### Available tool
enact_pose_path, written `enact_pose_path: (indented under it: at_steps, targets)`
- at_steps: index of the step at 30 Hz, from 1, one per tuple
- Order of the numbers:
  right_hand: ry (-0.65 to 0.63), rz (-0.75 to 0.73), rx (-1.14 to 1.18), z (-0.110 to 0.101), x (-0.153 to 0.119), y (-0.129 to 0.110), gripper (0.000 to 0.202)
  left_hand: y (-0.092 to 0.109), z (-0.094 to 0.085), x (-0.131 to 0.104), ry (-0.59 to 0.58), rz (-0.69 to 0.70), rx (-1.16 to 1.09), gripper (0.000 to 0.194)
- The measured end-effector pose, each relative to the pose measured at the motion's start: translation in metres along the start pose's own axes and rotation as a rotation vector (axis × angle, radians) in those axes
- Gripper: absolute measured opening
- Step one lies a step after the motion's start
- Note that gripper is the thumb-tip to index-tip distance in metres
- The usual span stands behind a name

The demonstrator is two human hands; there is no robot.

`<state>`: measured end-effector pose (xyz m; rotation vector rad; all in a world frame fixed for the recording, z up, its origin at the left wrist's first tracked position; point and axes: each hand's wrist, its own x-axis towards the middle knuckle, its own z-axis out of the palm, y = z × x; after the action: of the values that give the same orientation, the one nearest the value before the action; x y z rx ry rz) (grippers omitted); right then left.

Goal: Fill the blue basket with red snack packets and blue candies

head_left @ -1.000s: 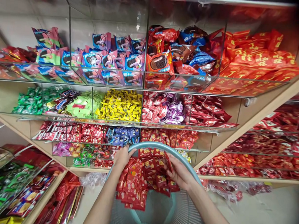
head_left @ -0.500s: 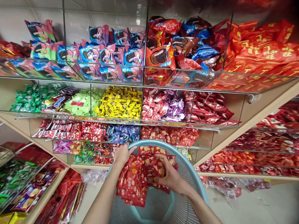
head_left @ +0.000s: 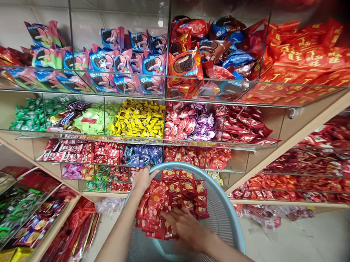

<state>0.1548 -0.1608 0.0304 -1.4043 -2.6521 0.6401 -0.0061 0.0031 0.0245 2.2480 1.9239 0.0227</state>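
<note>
The right hand (head_left: pixel 189 229) has moved left and nearer, onto the near edge of the red packets (head_left: pixel 191 180); I cannot tell whether its bent fingers grip any. The packets lie inside the basket (head_left: pixel 239 228), towards its far edge, print illegible. The left hand (head_left: pixel 142 179) clasps its far-left rim. Beyond, a shelved bar (head_left: pixel 67 119) reads "SNICKERS"; higher, red bags (head_left: pixel 313 55) show "旺".

Got basket (head_left: pixel 221 206) before shelf unit (head_left: pixel 308 129), with packets (head_left: pixel 155 201) in it toward far side; left rack (head_left: pixel 48 234) and right rack (head_left: pixel 282 204) flanking unit; plastic bags (head_left: pixel 267 219) on floor (head_left: pixel 307 241), right of basket.
</note>
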Motion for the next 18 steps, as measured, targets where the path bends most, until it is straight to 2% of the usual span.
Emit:
enact_pose_path:
  at_steps: [2, 7, 13, 18]
  targets:
    - [-0.012, -0.039, -0.028, 0.001, 0.001, -0.004, 0.060, 0.000, 0.001, 0.000, 0.010, 0.007, -0.002, 0.057]
    - [0.034, 0.017, -0.106, -0.012, -0.002, 0.005, 0.036, -0.002, 0.003, 0.001, 0.022, 0.028, -0.023, 0.059]
    - [0.173, 0.096, -0.207, -0.029, -0.013, 0.029, 0.032, -0.001, 0.005, 0.001, 0.019, 0.000, -0.024, 0.060]
    - [0.211, 0.100, -0.250, -0.023, -0.013, 0.041, 0.025, -0.002, 0.006, 0.001, 0.030, 0.005, -0.030, 0.060]
